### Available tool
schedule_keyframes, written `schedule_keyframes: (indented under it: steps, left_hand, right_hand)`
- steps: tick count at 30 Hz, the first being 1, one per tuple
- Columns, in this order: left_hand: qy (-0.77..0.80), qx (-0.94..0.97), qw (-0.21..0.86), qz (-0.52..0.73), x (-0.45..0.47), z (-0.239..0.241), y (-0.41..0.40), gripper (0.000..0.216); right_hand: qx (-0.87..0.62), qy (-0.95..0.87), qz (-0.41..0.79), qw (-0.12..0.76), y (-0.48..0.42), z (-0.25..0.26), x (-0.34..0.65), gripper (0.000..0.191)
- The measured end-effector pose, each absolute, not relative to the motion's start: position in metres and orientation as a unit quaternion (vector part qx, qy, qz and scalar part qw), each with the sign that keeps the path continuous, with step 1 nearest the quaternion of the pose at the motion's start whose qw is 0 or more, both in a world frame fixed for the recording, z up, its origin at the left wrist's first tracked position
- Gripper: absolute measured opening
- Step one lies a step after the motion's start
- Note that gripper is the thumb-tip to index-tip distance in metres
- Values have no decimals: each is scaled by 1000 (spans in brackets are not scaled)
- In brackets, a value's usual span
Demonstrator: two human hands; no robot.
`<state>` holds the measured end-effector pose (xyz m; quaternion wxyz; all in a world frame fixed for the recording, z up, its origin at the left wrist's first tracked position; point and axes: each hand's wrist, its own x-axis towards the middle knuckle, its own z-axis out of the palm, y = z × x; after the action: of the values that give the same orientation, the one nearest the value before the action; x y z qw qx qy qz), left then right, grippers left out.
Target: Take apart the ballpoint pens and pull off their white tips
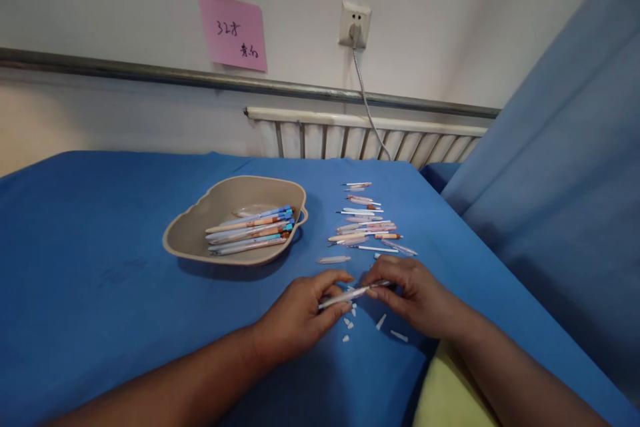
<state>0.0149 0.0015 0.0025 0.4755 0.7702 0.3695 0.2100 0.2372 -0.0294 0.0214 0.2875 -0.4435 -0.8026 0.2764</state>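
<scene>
Between my two hands is a slim whitish pen, tilted slightly up to the right. My left hand is closed on its lower barrel. The fingers of my right hand pinch its other end, where a darker part shows; how the parts join there is hidden. Below the hands lie several small white caps or tips and longer white cone-shaped pieces. Just beyond, a pale pen barrel rests alone on the blue cloth. Farther back are many loose pen barrels, refills and brown-ended parts.
A beige basin holding several pens stands on the blue-covered table, left of the loose parts. A blue curtain hangs at the right. Behind are a radiator, a rail, a plugged socket and a pink note.
</scene>
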Motion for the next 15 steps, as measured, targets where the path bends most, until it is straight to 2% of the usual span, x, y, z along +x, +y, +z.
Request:
schedule_keyframes:
  steps: [5, 15]
  left_hand:
    - [366, 758, 499, 204, 16, 6, 2, 17]
    - [347, 667, 624, 214, 18, 0, 1, 17]
  right_hand:
    - [-457, -796, 254, 304, -32, 20, 234, 8]
    - [-448, -799, 215, 340, -31, 22, 235, 5]
